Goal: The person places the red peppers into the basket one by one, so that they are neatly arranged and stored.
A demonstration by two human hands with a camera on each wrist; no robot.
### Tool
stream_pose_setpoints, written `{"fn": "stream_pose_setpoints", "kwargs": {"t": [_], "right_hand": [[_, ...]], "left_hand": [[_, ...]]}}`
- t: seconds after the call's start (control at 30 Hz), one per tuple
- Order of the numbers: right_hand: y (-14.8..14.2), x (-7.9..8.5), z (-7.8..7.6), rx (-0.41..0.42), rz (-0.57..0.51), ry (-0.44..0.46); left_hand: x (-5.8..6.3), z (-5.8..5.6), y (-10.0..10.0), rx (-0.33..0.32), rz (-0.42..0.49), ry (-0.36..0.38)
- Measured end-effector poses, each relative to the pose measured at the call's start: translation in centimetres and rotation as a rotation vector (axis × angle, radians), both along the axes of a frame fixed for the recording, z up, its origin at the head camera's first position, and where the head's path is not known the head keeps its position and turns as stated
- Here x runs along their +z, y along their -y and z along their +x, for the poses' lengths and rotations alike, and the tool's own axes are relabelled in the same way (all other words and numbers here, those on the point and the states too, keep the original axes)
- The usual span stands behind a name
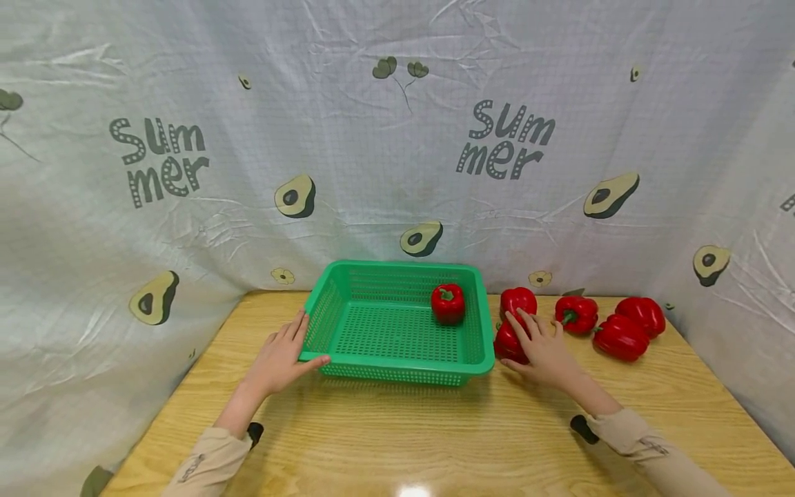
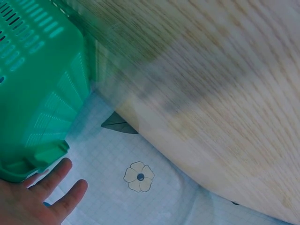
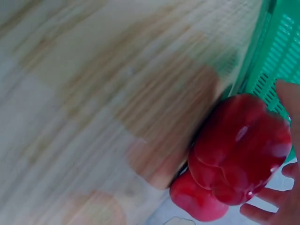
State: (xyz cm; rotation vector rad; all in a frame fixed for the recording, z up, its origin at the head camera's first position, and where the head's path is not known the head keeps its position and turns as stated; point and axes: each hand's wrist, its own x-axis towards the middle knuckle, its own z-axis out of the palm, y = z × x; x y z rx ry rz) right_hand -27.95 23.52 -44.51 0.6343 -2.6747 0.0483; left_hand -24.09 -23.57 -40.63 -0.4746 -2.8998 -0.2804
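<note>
A green plastic basket (image 1: 404,364) with slotted walls stands on the table, one red bell pepper (image 1: 448,310) inside it near its right wall. My left hand (image 1: 277,360) rests at the basket's near left corner, thumb over the front rim and fingers extended along the left rim. Right of the basket, my right hand (image 1: 549,355) spreads its fingers around a nearer red bell pepper (image 3: 241,145); whether they press on it I cannot tell. Directly behind that one, another bell pepper (image 1: 518,299) lies by the fingertips.
Farther right on the wooden table (image 1: 397,435) lie more red bell peppers: one with its green stem forward (image 1: 576,315), and a touching pair, the front pepper (image 1: 621,338) and the back pepper (image 1: 642,316). A printed cloth (image 1: 360,138) hangs behind and along the sides.
</note>
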Motion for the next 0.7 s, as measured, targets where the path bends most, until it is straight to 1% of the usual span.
{"fn": "stream_pose_setpoints", "kwargs": {"t": [0.17,0.3,0.37,0.57,0.7], "right_hand": [[0.1,-0.5,-0.5,0.004,0.007,-0.008],[0.2,-0.6,-0.7,0.013,-0.005,-0.052],[0.4,-0.5,-0.8,0.014,-0.017,-0.059],[0.8,-0.4,-0.8,-0.017,-0.022,-0.021],[1.2,-0.5,-0.8,-0.037,-0.025,-0.017]], "left_hand": [[0.0,0.1,-0.1,0.002,-0.008,-0.003],[0.1,-0.1,-0.2,-0.005,-0.012,-0.010],[0.1,-0.2,-0.2,-0.007,-0.012,-0.014],[0.1,-0.2,-0.2,-0.004,-0.014,-0.005],[0.0,-0.1,-0.1,-0.001,-0.013,-0.006]]}}
